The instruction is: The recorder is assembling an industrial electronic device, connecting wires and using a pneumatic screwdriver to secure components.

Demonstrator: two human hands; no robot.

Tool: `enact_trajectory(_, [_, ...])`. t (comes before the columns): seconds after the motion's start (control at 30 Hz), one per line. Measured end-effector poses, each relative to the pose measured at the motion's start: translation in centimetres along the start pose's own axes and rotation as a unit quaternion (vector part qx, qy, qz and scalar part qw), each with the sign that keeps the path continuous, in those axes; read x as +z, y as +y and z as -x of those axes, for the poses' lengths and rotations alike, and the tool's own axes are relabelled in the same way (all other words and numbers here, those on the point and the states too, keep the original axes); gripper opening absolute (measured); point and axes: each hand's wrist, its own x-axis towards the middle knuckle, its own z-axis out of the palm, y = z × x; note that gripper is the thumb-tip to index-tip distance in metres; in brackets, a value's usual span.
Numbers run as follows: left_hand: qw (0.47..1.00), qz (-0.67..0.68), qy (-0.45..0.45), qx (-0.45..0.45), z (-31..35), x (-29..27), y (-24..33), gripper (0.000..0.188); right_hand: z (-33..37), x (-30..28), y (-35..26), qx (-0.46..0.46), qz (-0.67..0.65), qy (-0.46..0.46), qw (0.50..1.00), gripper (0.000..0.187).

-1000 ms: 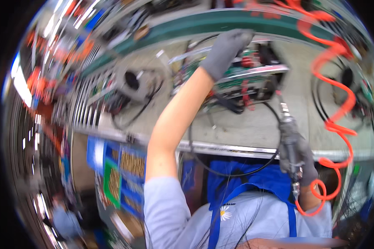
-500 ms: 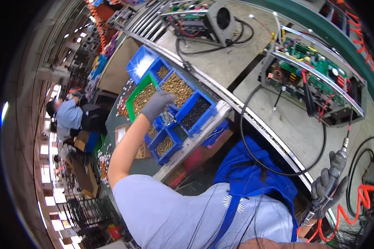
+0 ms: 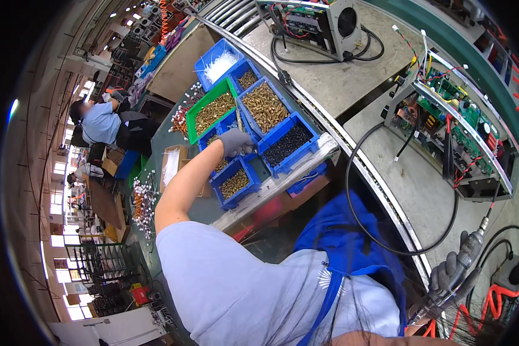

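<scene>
My left hand [image 3: 236, 143], in a grey glove, is over the small blue bins between the large bin of brass-coloured fasteners [image 3: 264, 107] and the bin of black screws [image 3: 287, 144]. Its fingers are bent together and point down; whatever they hold is hidden. Beside it are a green bin [image 3: 191, 128] of brass-coloured parts and a nearer blue bin [image 3: 234, 203] of small fasteners. At the lower right my right hand [image 3: 444, 277], also gloved, is wrapped round a metal power screwdriver [image 3: 470, 248], whose bit end points up toward an open electronic unit [image 3: 458, 115].
Another unit with a round fan [image 3: 347, 22] and a black cable stands at the back of the bench [image 3: 380, 161]. A coiled orange hose [image 3: 496, 303] lies at the right. White strips fill a blue bin [image 3: 199, 64]. A co-worker [image 3: 101, 121] is at the far left.
My left hand has moved nearer, from the edge of the large brass-coloured fastener bin to the small bins beside it. My right hand keeps hold of the screwdriver. The view has shifted slightly.
</scene>
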Motion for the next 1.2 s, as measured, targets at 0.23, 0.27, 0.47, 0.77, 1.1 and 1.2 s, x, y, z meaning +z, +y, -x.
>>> enact_trajectory(0.23, [0.962,0.261,-0.077,0.018,1.2,-1.7,-2.8,0.019,0.0,0.2,-0.3,0.002,-0.01,-0.005,1.0,0.084])
enact_trajectory(0.27, [0.92,0.367,-0.132,0.021,2.6,-2.2,-2.9,0.019,0.0,0.1,-0.2,0.005,-0.007,-0.017,1.0,0.085])
enact_trajectory(0.47, [0.859,0.463,-0.202,0.081,7.7,-2.7,-5.9,0.018,0.6,-0.3,0.2,-0.007,-0.021,-0.034,0.999,0.087])
enact_trajectory(0.77, [0.688,0.445,-0.452,0.352,14.1,7.8,12.5,0.026,-0.6,1.5,1.5,0.007,-0.029,0.056,0.998,0.071])
enact_trajectory(1.1, [0.577,0.063,-0.226,0.782,23.3,27.7,42.0,0.018,1.5,2.8,0.4,-0.004,0.042,0.093,0.995,0.049])
enact_trajectory(1.2, [0.563,0.02,-0.214,0.798,22.1,29.9,43.8,0.017,1.3,2.9,0.8,-0.002,0.062,0.107,0.992,0.041])
